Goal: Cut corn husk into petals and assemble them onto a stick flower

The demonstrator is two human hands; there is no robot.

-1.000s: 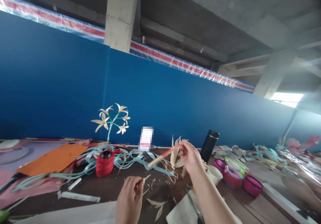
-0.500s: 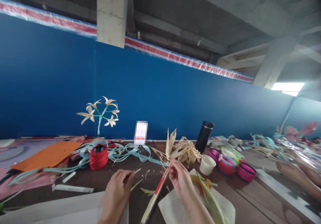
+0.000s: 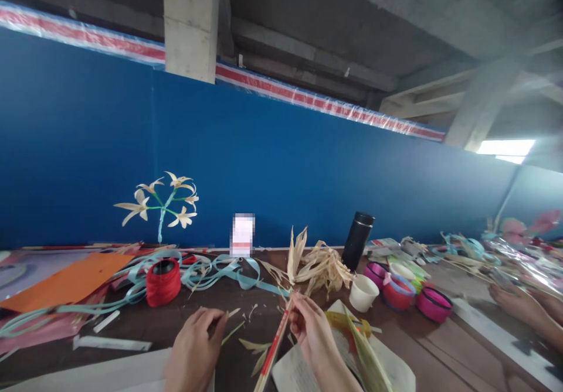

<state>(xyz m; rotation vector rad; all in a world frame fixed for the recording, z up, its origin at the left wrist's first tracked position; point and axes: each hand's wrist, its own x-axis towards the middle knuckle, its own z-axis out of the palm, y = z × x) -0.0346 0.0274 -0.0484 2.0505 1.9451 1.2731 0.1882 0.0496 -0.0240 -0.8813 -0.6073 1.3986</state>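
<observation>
My right hand pinches the upper end of a thin stick wrapped partly in red. Just above these fingertips stand pointed dried corn husk petals, which seem to be at the stick's top. A light-blue ribbon runs up to the same spot. On the left, my left hand is closed over the table, thumb against curled fingers. A pale husk sliver shows at its fingertips; whether it is gripped I cannot tell. Small husk scraps lie between the hands.
A bundle of dried husks, a white cup and a black flask stand behind my right hand. To the left are a red ribbon spool, an orange sheet and a husk-flower stem. Another person's hand is far right.
The view has shifted slightly, so near things sit farther left and lower. My right hand keeps its pinch on the stick, and my left hand stays closed beside the scraps.
</observation>
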